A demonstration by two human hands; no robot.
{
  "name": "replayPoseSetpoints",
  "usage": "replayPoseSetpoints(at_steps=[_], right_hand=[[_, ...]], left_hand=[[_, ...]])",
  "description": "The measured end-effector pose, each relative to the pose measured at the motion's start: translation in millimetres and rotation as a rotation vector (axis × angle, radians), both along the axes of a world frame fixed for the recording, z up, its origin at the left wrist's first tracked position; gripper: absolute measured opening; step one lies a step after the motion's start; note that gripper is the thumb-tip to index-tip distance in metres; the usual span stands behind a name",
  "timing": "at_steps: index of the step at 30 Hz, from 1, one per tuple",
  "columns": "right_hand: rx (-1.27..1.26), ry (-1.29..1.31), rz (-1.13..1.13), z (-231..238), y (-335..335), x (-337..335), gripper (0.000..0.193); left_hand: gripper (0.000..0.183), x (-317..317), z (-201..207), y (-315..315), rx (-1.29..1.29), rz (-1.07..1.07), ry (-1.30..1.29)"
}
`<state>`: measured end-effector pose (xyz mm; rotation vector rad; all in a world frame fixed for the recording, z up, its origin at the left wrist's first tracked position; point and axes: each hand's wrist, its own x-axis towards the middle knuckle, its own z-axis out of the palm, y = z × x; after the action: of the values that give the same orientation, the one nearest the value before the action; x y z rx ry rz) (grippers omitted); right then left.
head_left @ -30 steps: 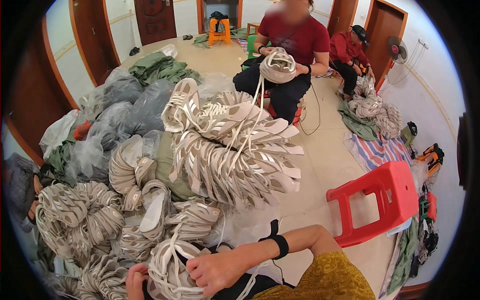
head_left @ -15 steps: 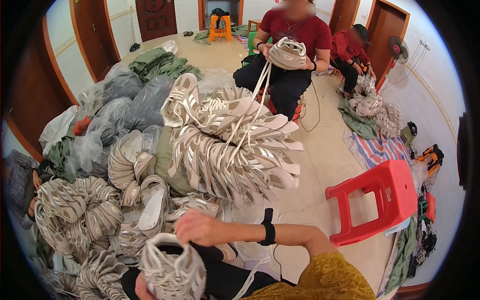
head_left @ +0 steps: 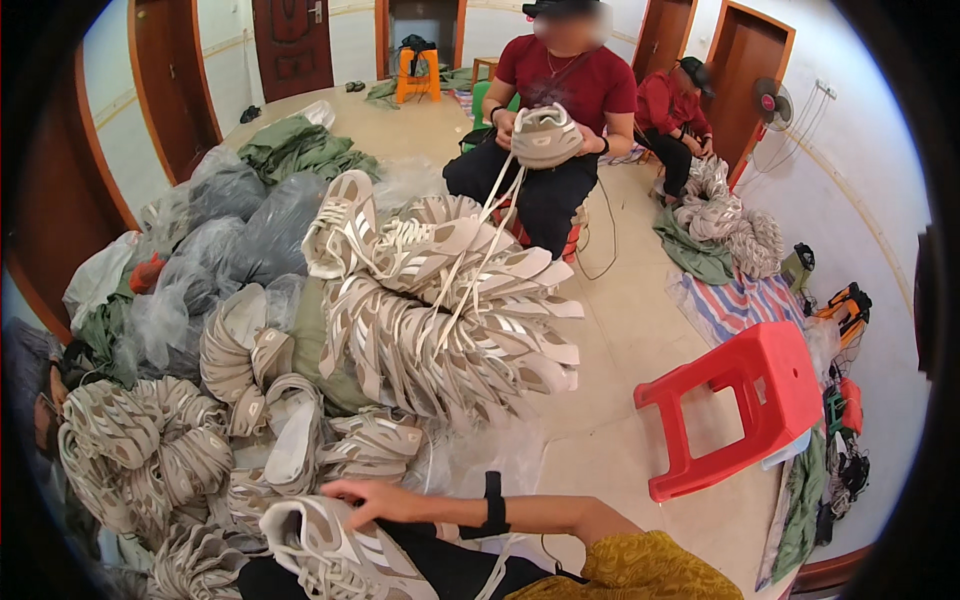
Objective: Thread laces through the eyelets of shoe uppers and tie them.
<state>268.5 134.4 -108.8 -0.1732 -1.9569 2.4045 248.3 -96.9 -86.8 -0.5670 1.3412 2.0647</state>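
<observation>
A beige and white sneaker upper (head_left: 335, 565) with pale laces rests over my lap at the lower edge, its collar opening toward the far left. My right hand (head_left: 378, 500) reaches in from the right and grips the collar's side, fingers over the rim and thumb lower down. A dark band circles that wrist. My left hand does not show; the upper and the picture's edge leave it out of sight. Loose pale laces (head_left: 497, 572) trail beside my dark trouser leg. Just beyond lie more nested uppers (head_left: 372, 445).
A large stack of uppers (head_left: 450, 330) stands ahead, with further bundles (head_left: 150, 440) at left near plastic bags (head_left: 270, 225). Opposite sits a co-worker (head_left: 565, 80) holding a laced upper (head_left: 547, 137); another person (head_left: 675, 110) works farther back. A red stool (head_left: 735, 410) lies tipped at right.
My right hand has come down onto the collar, and the upper has turned so its opening faces left. My left fingers have gone out of sight. The whole view has shifted slightly.
</observation>
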Motion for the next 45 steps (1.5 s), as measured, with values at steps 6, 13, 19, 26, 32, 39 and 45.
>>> replayPoseSetpoints(at_steps=[6,13,19,26,32,39,45], right_hand=[[0.152,-0.019,-0.094,2.6,4.1,-5.5,0.069],[0.154,0.070,-0.237,2.8,-12.7,-33.9,0.062],[0.038,-0.050,-0.248,3.2,-18.3,-19.4,0.057],[0.219,0.085,-0.373,-38.9,-39.8,-36.0,0.054],[-0.044,0.037,-0.373,-38.5,-0.6,-22.1,0.051],[0.014,-0.014,-0.694,17.0,76.2,-28.2,0.051],[0.314,-0.090,-0.550,0.1,91.0,-36.7,0.049]], left_hand=[[0.044,-14.2,29.2,1.7,-0.102,-0.142,0.158],[0.040,-17.2,25.7,0.3,-0.159,-0.335,0.100],[0.047,-13.6,68.2,-11.5,-0.924,-0.733,0.761],[0.057,-14.6,47.1,-12.4,-0.958,-0.878,1.642],[0.049,-9.0,41.4,4.2,-1.038,-0.872,1.761],[0.050,-8.2,40.4,-14.0,-1.017,-0.870,1.626],[0.044,-19.3,40.6,-24.7,-0.886,-0.832,1.626]])
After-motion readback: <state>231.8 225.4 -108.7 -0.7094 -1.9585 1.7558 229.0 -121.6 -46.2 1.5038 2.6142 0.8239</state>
